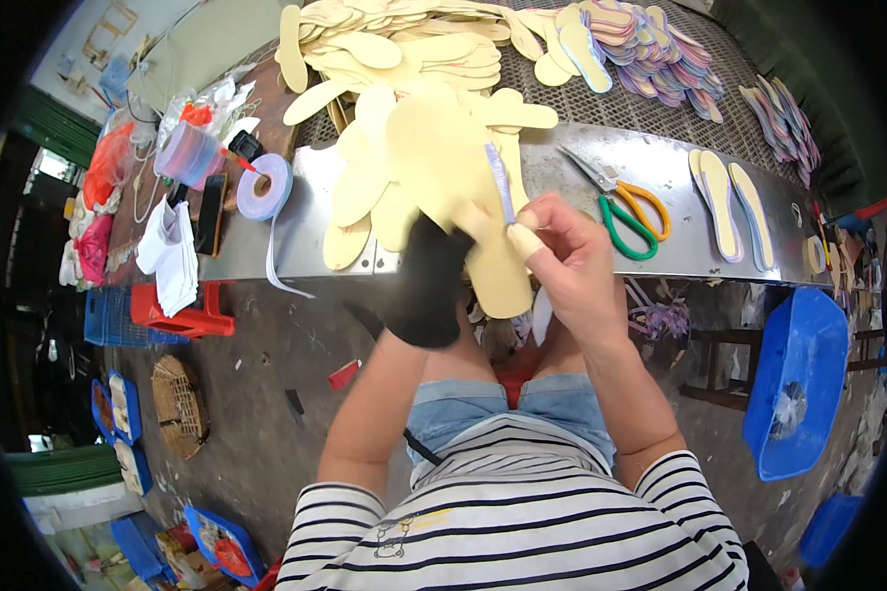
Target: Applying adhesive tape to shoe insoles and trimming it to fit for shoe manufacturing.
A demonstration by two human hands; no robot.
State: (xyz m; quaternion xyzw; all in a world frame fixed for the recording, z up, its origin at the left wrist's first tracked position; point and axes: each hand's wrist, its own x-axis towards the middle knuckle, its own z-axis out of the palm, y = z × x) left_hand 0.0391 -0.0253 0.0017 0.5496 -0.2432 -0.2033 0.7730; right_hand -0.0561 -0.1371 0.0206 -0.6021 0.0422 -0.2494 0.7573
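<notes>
A pale yellow insole [504,281] is held up at the table's front edge, above my lap. My left hand [426,281], in a black glove blurred by motion, grips it from the left side. A narrow lilac strip [500,179] lies along the insole's right edge. The thumb and forefinger of my right hand [574,254] pinch the strip's lower end against that edge; a pale wrap covers the thumb tip. Right of this hand rest scissors [629,205] with one green and one orange handle. Just beyond my hands, more yellow insoles [360,192] overlap on the metal tabletop.
A big heap of insoles [414,49] covers the far mesh surface, beside a pile with lilac edging [650,59]. Two edged insoles [716,207] lie at right. At left stand a lilac tape roll [265,187] and a phone [210,215]. A blue tub [796,384] is below right.
</notes>
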